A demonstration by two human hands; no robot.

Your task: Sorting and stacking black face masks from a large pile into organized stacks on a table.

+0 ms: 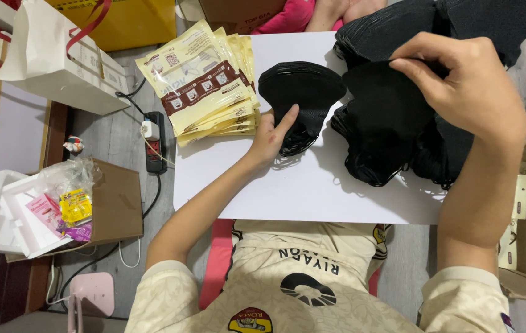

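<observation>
My left hand rests on a small stack of folded black face masks in the middle of a white table, fingers pressing its lower left edge. My right hand is raised at the right and pinches the top edge of a single black mask over a large loose heap of black masks. A stack of cream and brown flat pouches lies left of the small stack, near my left hand.
A white paper bag with red handles stands at the left. A cardboard box holds white foam and small packets. A power strip lies on the grey floor. Another person's arm and pink sleeve show at the far edge.
</observation>
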